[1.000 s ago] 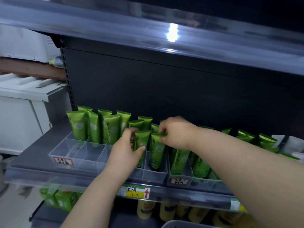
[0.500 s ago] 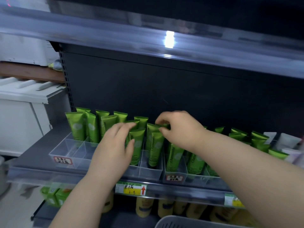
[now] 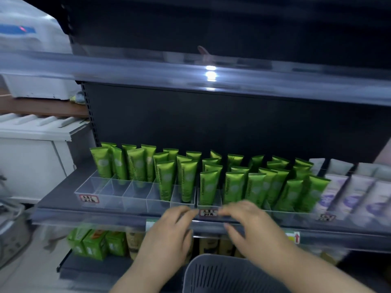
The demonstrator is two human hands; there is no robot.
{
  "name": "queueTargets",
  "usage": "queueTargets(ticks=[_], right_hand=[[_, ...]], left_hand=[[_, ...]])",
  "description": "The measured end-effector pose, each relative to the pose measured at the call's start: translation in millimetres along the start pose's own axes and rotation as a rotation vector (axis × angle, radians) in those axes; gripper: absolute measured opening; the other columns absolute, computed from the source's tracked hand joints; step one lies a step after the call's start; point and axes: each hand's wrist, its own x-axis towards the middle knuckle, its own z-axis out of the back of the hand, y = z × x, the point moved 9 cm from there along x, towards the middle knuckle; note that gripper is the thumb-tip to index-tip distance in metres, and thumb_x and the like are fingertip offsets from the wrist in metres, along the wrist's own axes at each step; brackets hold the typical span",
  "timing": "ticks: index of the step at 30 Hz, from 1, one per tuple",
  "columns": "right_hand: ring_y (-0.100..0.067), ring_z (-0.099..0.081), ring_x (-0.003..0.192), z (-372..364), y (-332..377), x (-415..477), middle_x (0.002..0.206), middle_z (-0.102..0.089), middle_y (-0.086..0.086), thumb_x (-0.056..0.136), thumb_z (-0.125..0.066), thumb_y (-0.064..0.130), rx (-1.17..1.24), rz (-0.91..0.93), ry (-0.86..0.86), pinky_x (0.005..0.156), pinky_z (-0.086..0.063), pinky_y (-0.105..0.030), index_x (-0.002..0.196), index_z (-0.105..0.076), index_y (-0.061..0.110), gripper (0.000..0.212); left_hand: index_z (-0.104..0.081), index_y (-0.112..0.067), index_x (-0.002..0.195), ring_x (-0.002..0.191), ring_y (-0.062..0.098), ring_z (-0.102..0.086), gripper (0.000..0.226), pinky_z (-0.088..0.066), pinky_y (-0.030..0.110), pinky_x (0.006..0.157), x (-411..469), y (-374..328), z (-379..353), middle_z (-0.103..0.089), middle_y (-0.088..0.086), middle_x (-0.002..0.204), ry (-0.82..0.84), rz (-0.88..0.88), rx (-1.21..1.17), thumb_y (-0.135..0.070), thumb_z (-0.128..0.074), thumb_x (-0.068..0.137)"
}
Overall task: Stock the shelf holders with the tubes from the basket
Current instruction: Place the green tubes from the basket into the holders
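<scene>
Left hand: empty, fingers loosely curled, before the shelf edge.
Right hand: empty, fingers relaxed, near the left hand.
Tubes: green, upright in the clear holders; front-left compartments unfilled.
Basket: grey, below the hands; contents hidden.
Step in hand: probably fetching the next tube; grip mid-body, seat cap down, print forward.
Writing: tubes seem to read "Chamomile"; red-bordered tag illegible.
</scene>
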Motion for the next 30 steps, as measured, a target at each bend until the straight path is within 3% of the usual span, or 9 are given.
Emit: queueTargets(ticks=[5, 7, 10, 15, 19, 30], right_hand=[[0.011, -0.034, 0.114, -40, -39, -60, 0.115, -0.043, 0.026, 0.091, -0.054, 0.028, 0.077, -0.114, 0.13, 0.102, -0.022, -0.004, 0.122, -0.05, 0.041, 0.033], [0.012, -0.035, 0.112, -55, -60, -81, 0.114, -0.042, 0.024, 0.09, -0.056, 0.029, 0.11, -0.198, 0.155, 0.099, -0.02, 0.0, 0.117, -0.047, 0.045, 0.033], [0.007, -0.041, 0.114, -77, -97, -114, 0.112, -0.044, 0.019, 0.087, -0.06, 0.029, 0.133, -0.344, 0.175, 0.094, -0.02, 0.0, 0.115, -0.05, 0.044, 0.034], [-0.004, -0.049, 0.112, -112, -160, -177, 0.112, -0.049, 0.013, 0.088, -0.06, 0.02, 0.164, -0.565, 0.255, 0.1, -0.03, -0.011, 0.123, -0.055, 0.028, 0.036], [-0.013, -0.051, 0.118, -132, -198, -212, 0.129, -0.055, 0.001, 0.09, -0.055, 0.018, 0.139, -0.69, 0.339, 0.1, -0.037, -0.019, 0.128, -0.053, 0.021, 0.039], [-0.026, -0.05, 0.119, -177, -227, -217, 0.132, -0.05, -0.009, 0.094, -0.045, 0.016, 0.039, -0.692, 0.49, 0.097, -0.04, -0.028, 0.13, -0.049, 0.016, 0.036]], left_hand=[[-0.049, -0.039, 0.119, 0.098, -0.004, -0.053, 0.049, -0.048, 0.008, 0.069, -34, -30, -43, -0.05, -0.021, 0.111, 0.11, 0.01, -0.142, -0.04, -0.057, 0.07], [-0.044, -0.04, 0.127, 0.109, -0.005, -0.049, 0.048, -0.046, 0.008, 0.081, -46, -39, -57, -0.043, -0.022, 0.122, 0.171, 0.056, -0.133, -0.038, -0.048, 0.08], [-0.027, -0.042, 0.141, 0.131, -0.001, -0.029, 0.053, -0.034, 0.016, 0.102, -63, -46, -85, -0.025, -0.021, 0.142, 0.271, 0.117, -0.141, -0.036, -0.045, 0.091], [-0.026, -0.036, 0.144, 0.132, 0.006, -0.03, 0.055, -0.035, 0.02, 0.102, -83, -57, -122, -0.029, -0.013, 0.144, 0.468, 0.141, -0.109, -0.031, -0.045, 0.093], [-0.029, -0.034, 0.143, 0.129, 0.011, -0.035, 0.051, -0.036, 0.026, 0.103, -95, -55, -146, -0.035, -0.01, 0.141, 0.532, 0.185, -0.089, -0.03, -0.044, 0.094], [-0.028, -0.029, 0.144, 0.134, 0.018, -0.033, 0.053, -0.031, 0.029, 0.108, -114, -66, -210, -0.031, -0.004, 0.148, 0.712, 0.197, -0.021, -0.024, -0.044, 0.094]])
